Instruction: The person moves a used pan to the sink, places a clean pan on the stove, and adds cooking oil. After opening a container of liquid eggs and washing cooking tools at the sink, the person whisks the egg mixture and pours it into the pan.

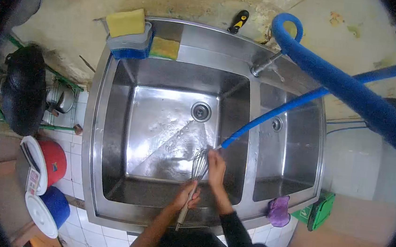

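My left hand (186, 194) is closed around the handle of a wire whisk (199, 163). The whisk's wire end points away from me, over the near part of the large steel sink basin (160, 120). My right hand (216, 166) grips the end of a blue hose (274, 112), close beside the whisk wires. Water sprays from the hose end across the basin floor toward the round drain (201, 111). The exact hold of the right fingers on the nozzle is partly hidden.
A smaller basin (271, 148) adjoins on the right, with a purple cloth (279, 211) on its front rim. A faucet (265, 66) rises behind. Sponges (164, 48) and a blue container (130, 47) sit at the back left. Red (53, 161) and blue buckets (56, 207) stand left.
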### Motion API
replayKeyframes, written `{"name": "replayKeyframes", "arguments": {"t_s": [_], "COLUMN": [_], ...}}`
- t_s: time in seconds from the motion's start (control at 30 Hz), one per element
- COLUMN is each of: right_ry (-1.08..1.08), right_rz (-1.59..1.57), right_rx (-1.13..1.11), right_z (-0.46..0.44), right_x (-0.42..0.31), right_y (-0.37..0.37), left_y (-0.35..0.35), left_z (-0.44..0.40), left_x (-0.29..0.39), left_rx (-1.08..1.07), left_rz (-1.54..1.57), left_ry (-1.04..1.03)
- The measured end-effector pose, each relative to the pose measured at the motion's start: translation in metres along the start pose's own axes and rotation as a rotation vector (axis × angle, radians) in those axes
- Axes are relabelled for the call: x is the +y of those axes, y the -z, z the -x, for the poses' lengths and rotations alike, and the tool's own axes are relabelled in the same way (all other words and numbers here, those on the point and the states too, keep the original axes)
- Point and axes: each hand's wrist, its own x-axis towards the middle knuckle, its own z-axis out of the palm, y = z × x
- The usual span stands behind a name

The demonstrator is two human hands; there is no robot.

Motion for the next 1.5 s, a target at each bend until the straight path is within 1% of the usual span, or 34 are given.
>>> {"name": "replayKeyframes", "arguments": {"t_s": [0.03,0.07,0.1,0.17,0.2,0.23,0.3,0.33,0.37,0.43,0.47,0.53,0.57,0.63,0.67,0.7,0.77,0.8,0.83,0.9,0.93,0.97,1.03,1.07,1.1,1.17,1.2,1.23,1.3,1.33,1.37,1.4,1.43,1.5], "right_ry": [0.112,0.240,0.237,0.003,-0.189,-0.184,-0.439,-0.418,-0.416,-0.041,0.047,0.216,0.204,-0.160,-0.110,-0.100,0.262,0.301,0.289,0.049,-0.230,-0.224,0.056,0.015,0.110,0.009,-0.278,-0.377,-0.039,-0.130,0.087,0.071,0.050,-0.264], "right_rz": [-0.057,0.108,0.108,0.177,0.081,0.072,-0.400,-0.668,-0.665,-0.328,-0.128,0.237,0.239,0.098,-0.052,-0.056,0.101,0.157,0.159,0.123,0.014,0.010,-0.054,0.068,0.094,-0.052,0.256,0.108,-0.047,-0.045,-0.017,0.039,0.092,0.090], "right_rx": [0.010,0.019,0.023,-0.004,-0.130,-0.127,0.014,0.041,0.042,-0.077,-0.108,-0.117,-0.117,-0.087,-0.078,-0.075,0.012,-0.043,-0.042,-0.091,-0.124,-0.120,-0.017,-0.048,-0.017,-0.008,-0.063,-0.077,0.040,-0.018,0.016,0.026,0.037,-0.079], "right_z": [0.026,0.044,0.038,-0.006,-0.040,-0.050,-0.052,-0.046,-0.032,0.009,0.033,0.047,0.033,-0.020,-0.025,-0.019,0.025,0.040,0.038,0.002,-0.019,-0.015,0.015,0.040,0.046,0.015,-0.012,-0.026,-0.002,0.026,0.044,0.039,0.033,-0.021], "right_x": [-0.003,-0.035,-0.028,0.016,0.070,0.064,0.046,0.051,0.044,0.020,-0.005,-0.009,-0.008,-0.013,-0.008,-0.007,-0.010,-0.005,0.001,0.016,0.013,0.008,-0.003,-0.013,-0.017,0.002,0.011,-0.002,0.000,-0.017,-0.020,-0.015,-0.006,0.004], "right_y": [-0.003,-0.004,-0.004,-0.007,-0.013,-0.009,-0.002,0.003,0.002,-0.005,0.000,0.001,0.003,0.009,0.003,0.002,0.007,0.007,0.009,0.011,0.010,0.009,0.009,0.008,0.007,0.002,0.003,0.005,-0.002,0.002,-0.005,-0.003,-0.002,0.005], "left_y": [0.004,-0.010,-0.007,0.000,-0.005,-0.002,0.004,0.002,-0.002,-0.002,0.004,0.016,0.011,-0.009,-0.010,-0.002,0.017,0.014,0.010,0.003,0.001,0.000,-0.002,0.001,0.002,0.005,-0.001,-0.004,-0.003,-0.001,0.002,0.006,0.007,0.009], "left_z": [0.001,0.003,0.003,0.002,0.008,0.006,0.003,0.004,0.003,-0.003,-0.005,-0.007,-0.001,0.008,0.008,0.005,0.001,0.001,0.003,-0.001,-0.001,-0.001,-0.005,-0.003,-0.007,-0.011,-0.009,-0.009,-0.017,-0.017,-0.016,-0.016,-0.016,-0.016], "left_x": [-0.004,0.004,0.000,-0.009,-0.007,-0.007,-0.014,-0.013,-0.008,-0.002,-0.002,-0.004,-0.006,-0.003,-0.004,-0.005,-0.015,-0.015,-0.016,-0.015,-0.018,-0.016,-0.010,-0.011,-0.008,-0.015,-0.015,-0.014,-0.007,-0.003,-0.001,-0.004,-0.009,-0.018], "left_rx": [0.022,0.129,0.129,-0.081,-0.109,-0.108,-0.140,-0.138,-0.105,-0.080,0.023,-0.054,-0.050,-0.041,-0.047,-0.052,-0.122,0.028,0.032,0.025,0.022,-0.013,-0.046,0.034,0.104,0.104,0.064,0.024,-0.051,0.051,0.150,0.035,0.034,-0.007], "left_rz": [0.015,-0.010,-0.013,0.059,0.113,0.103,0.207,0.215,0.191,0.157,0.136,0.098,0.101,0.079,0.079,0.071,0.142,0.106,0.108,0.047,0.050,0.038,0.035,0.015,-0.010,-0.001,0.030,0.059,0.053,0.037,0.013,0.014,0.014,0.038], "left_ry": [0.053,0.043,0.047,0.037,0.087,0.084,0.005,0.005,0.024,0.048,0.094,0.109,0.120,0.193,0.174,0.166,0.201,0.235,0.246,0.211,0.212,0.190,0.157,0.168,0.167,0.203,0.189,0.171,0.122,0.147,0.172,0.174,0.175,0.211]}}
